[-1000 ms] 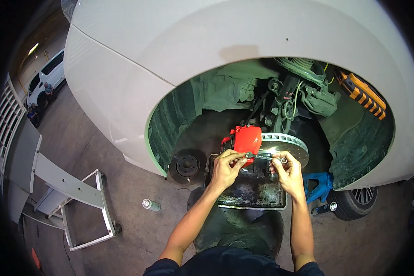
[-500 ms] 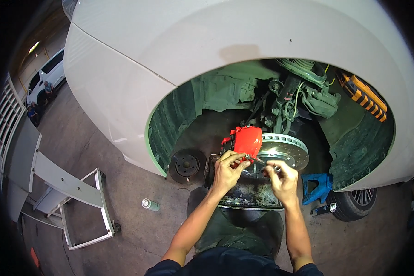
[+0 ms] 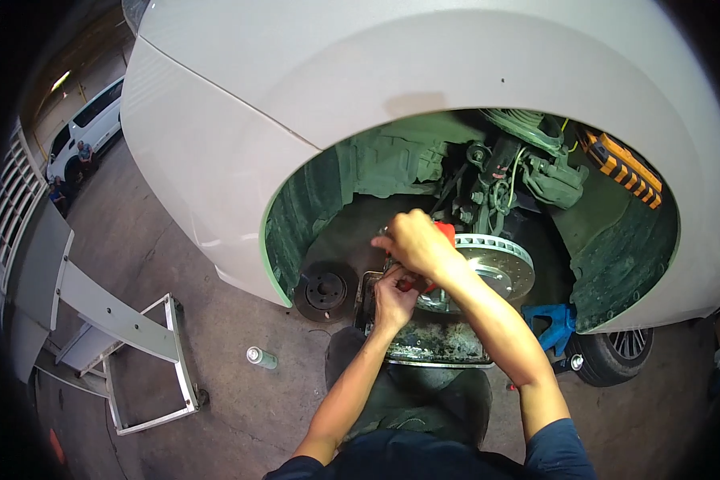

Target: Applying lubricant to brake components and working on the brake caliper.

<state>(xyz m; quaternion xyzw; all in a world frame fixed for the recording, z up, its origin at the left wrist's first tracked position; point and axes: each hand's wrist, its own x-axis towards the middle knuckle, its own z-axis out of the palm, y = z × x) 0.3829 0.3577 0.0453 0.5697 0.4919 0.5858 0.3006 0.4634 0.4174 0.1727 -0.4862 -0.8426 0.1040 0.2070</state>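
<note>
A red brake caliper (image 3: pixel 444 232) sits at the left of the drilled brake disc (image 3: pixel 500 268), mostly covered by my hands. My left hand (image 3: pixel 394 302) is closed at the caliper's lower end, with a bit of red showing between the fingers. Above it, my right hand (image 3: pixel 418 242) reaches across the caliper, fingers curled and thumb sticking out to the left. Whatever lies inside that right hand is hidden. Below both, a dirty metal tray (image 3: pixel 440 362) with a worn, stained surface stands in front of my knees.
The pale car fender (image 3: pixel 240 160) arches over the suspension strut (image 3: pixel 500 160). An old disc (image 3: pixel 326 290) and a spray can (image 3: pixel 262 358) are on the floor at left. A blue stand (image 3: pixel 554 324) and a wheel (image 3: pixel 616 356) are at right; an orange-black block (image 3: pixel 624 170) is in the arch.
My right hand has moved up and left, from the slim metal tool at the caliper's lower front to over the caliper. My left hand has shifted slightly down. The tool is out of sight.
</note>
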